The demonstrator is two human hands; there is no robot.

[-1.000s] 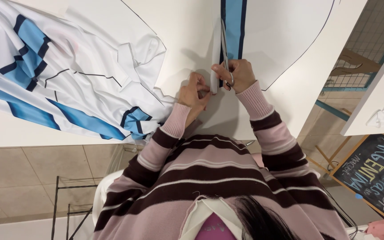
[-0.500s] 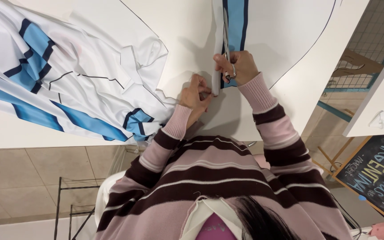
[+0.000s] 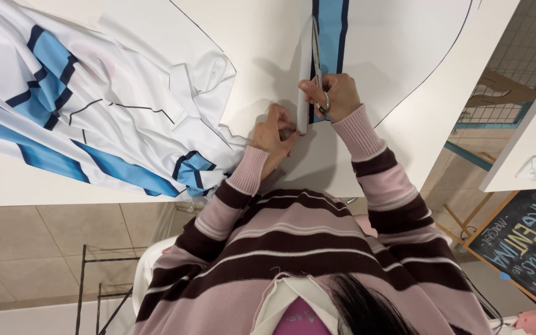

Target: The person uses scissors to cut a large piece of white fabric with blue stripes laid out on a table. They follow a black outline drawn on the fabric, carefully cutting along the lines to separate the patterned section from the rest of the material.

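My right hand (image 3: 340, 98) is closed on the handles of metal scissors (image 3: 317, 62), whose blades point away from me along the edge of a blue and dark-blue stripe (image 3: 330, 31) on white fabric (image 3: 398, 49). My left hand (image 3: 274, 133) pinches the cut edge of the white fabric (image 3: 262, 56) just left of the scissors. A thin dark line curves across the fabric on the right.
A heap of white fabric with blue stripes (image 3: 94, 118) lies on the white table (image 3: 442, 118) to the left. Beyond the table's right edge are a wire grid (image 3: 516, 56), a second white surface (image 3: 528, 136) and a chalkboard (image 3: 528, 248). A dark metal rack (image 3: 94, 285) stands at lower left.
My right hand has moved the scissors farther away from me along the stripe. My left hand has followed a little, still pinching the fabric edge.
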